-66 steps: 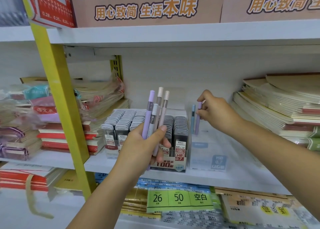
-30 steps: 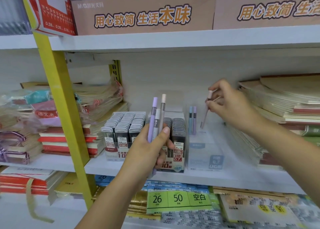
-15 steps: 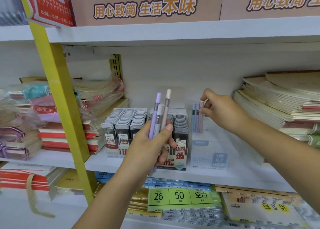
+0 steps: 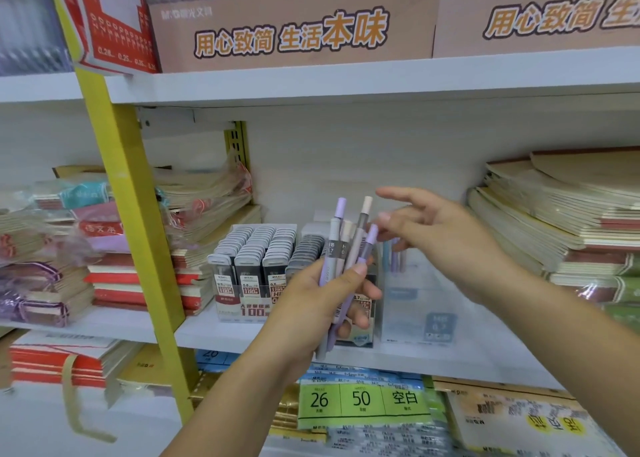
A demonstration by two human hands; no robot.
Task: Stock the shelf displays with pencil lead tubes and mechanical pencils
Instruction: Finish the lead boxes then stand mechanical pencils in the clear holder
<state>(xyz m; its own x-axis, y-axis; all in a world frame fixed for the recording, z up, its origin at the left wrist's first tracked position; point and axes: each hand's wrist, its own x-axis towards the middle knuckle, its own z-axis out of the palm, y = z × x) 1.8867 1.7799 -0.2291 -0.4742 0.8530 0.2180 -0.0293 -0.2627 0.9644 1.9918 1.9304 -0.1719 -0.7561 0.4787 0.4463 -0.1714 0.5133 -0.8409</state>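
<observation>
My left hand (image 4: 311, 304) grips a bundle of pastel mechanical pencils (image 4: 337, 245), purple and beige, tips down, in front of the shelf. My right hand (image 4: 443, 242) is stretched toward the bundle's tops with its fingers extended; the fingertips are right beside a purple pencil, blurred by motion. Behind them stands a clear display box (image 4: 436, 325) with three pencils (image 4: 394, 259) upright at its back left. To its left sits a display of grey-capped pencil lead tubes (image 4: 254, 249) in tight rows.
The white shelf (image 4: 225, 332) carries notebook stacks at right (image 4: 554, 221) and wrapped notebooks at left (image 4: 207, 197). A yellow upright (image 4: 131, 214) crosses the left side. Cardboard boxes (image 4: 291, 24) sit on the shelf above. Green price tags (image 4: 362, 399) hang below.
My right hand set a beige pencil into the clear box, let go, and swung back left to the bundle in my left hand. The left hand stayed put.
</observation>
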